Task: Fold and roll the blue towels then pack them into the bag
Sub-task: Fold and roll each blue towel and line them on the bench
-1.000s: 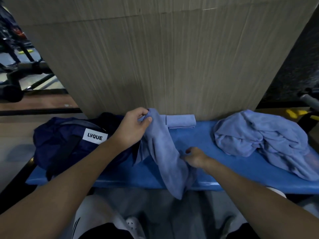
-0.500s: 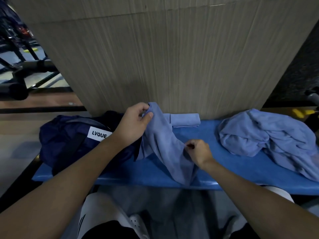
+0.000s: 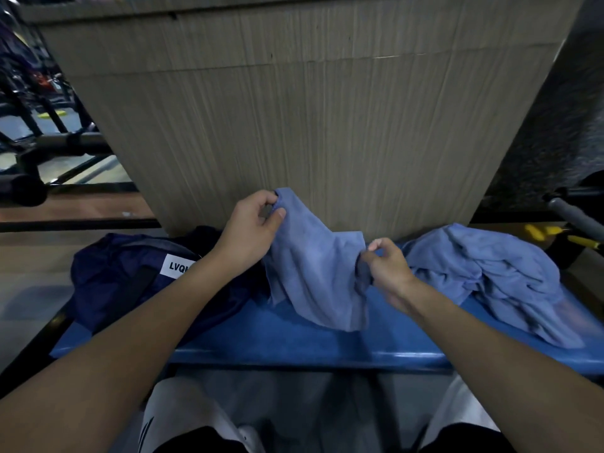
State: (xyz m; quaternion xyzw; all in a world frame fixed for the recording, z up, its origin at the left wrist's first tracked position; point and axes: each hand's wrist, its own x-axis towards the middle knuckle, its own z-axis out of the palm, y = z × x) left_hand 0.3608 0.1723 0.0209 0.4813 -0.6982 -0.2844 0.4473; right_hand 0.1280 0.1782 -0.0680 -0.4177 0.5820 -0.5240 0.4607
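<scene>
At the bottom of the frame the person's knees showed in pale shorts [image 3: 183,416], with both forearms reaching up from the lower corners. Just beyond lay a blue bench [image 3: 261,338] running across the middle. Above it the left hand [image 3: 248,233] pinched the top corner of a blue towel [image 3: 313,266] between thumb and fingers, lifting it. The right hand [image 3: 389,269] gripped the same towel's right edge lower down, fingers curled. The cloth hung between them, its lower end drooping onto the bench. A dark navy bag [image 3: 130,279] with a white label sat on the bench at left, touching the towel. A heap of blue towels [image 3: 490,276] lay at right. Behind stood a wood-grain panel [image 3: 294,125], with black metal bars [image 3: 49,148] at upper left.
</scene>
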